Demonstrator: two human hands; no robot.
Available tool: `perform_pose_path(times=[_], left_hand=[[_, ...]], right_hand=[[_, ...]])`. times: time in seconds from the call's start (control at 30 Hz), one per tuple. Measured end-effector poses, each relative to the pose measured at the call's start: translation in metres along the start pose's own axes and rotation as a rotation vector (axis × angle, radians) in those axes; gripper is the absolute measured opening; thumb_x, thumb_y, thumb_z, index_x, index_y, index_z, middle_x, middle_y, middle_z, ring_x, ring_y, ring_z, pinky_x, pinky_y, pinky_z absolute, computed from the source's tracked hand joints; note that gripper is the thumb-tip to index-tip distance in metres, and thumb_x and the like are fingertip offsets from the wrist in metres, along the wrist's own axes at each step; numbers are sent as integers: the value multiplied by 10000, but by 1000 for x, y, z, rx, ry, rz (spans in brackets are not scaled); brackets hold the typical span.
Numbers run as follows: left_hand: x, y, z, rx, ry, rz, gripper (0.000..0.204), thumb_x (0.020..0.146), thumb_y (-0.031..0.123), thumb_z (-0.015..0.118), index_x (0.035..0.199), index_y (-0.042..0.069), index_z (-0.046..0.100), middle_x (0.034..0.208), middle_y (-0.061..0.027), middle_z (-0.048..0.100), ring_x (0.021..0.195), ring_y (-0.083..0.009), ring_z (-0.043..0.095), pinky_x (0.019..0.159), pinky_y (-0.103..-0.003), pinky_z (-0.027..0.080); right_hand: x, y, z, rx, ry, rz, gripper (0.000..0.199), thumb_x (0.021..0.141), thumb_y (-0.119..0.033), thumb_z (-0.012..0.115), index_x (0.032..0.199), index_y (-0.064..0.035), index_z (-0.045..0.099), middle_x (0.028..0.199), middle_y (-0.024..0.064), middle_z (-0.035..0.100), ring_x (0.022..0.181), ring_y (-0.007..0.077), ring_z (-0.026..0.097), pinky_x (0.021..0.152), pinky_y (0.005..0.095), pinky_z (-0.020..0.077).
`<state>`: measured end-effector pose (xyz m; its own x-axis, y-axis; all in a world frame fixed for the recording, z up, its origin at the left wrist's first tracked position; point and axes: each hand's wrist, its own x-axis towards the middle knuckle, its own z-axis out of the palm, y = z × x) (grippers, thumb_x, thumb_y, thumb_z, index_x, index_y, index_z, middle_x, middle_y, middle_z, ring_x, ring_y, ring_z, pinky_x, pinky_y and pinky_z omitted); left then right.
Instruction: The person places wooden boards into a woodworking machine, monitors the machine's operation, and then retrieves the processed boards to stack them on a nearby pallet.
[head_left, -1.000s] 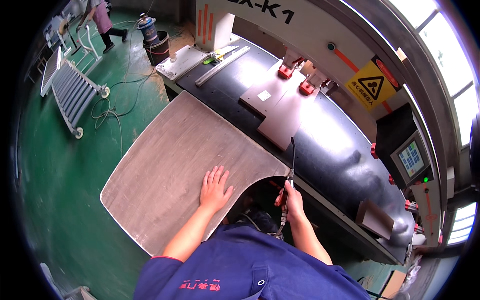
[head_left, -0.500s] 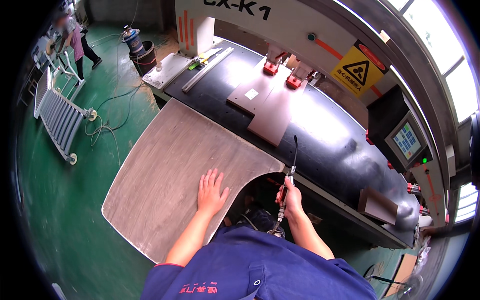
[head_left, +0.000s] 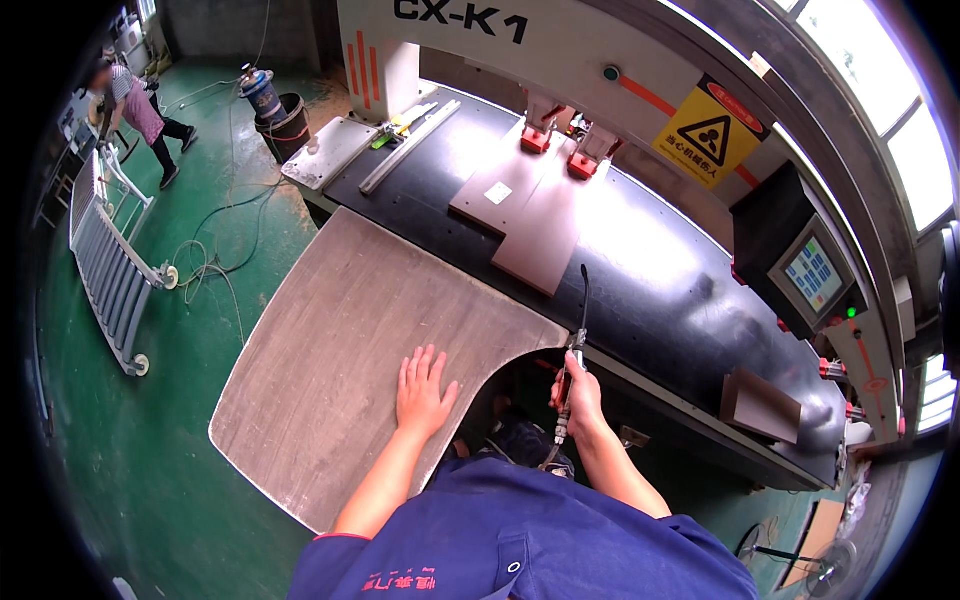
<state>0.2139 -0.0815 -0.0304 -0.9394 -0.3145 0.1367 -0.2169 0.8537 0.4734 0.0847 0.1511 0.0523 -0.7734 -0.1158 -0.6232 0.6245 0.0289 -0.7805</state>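
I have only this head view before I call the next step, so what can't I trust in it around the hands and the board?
- Air blow gun: the right hand wraps its handle, so the grip and trigger are hidden.
- Curved wooden board: the left hand lies flat on it; its near edge disappears behind the blue shirt.
- Space under the black machine table: in shadow.
- Control screen: too small to read.

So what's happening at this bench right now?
A person in a blue shirt stands at a large black machine table. The left hand lies flat, fingers spread, on a big grey-brown wooden panel with rounded corners that juts out from the table's edge. The right hand grips a slim metal air-blow tool with a black hose, its tip at the panel's curved cut-out edge. Another person stands far off on the green floor.
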Motion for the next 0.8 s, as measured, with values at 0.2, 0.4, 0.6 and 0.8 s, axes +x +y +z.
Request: perform_pose_path(times=[0.2,0.4,0.6,0.8], left_hand=[[1,0,-1,6,-1,-1,594,868,330,601,1387,87,446,1485,-128,361,1411,-301,272,1177,-461,168],[0,1,-1,14,-2,-12,591,871,346,594,1385,90,455,1483,-126,368,1412,-295,274,1177,-462,172],[2,2,-4,11,-5,-10,588,869,350,595,1380,89,463,1477,-126,377,1408,-295,284,1175,-466,177],[4,2,-3,14,4,-3,585,865,348,601,1373,89,468,1475,-125,380,1403,-295,293,1173,-467,183]], right_hand=[[-1,1,2,-32,-3,15,452,959,-476,512,759,-71,537,521,72,567,400,166,531,391,265,408],[-1,-5,7,-52,-43,-4,442,965,-463,501,780,-65,550,547,80,593,437,176,578,365,250,369],[1,-8,18,-76,-80,-16,441,967,-457,496,762,-70,549,542,78,588,425,168,563,369,261,373],[4,-5,17,-83,-72,10,443,959,-459,512,742,-74,540,506,65,554,374,156,495,392,276,408]])
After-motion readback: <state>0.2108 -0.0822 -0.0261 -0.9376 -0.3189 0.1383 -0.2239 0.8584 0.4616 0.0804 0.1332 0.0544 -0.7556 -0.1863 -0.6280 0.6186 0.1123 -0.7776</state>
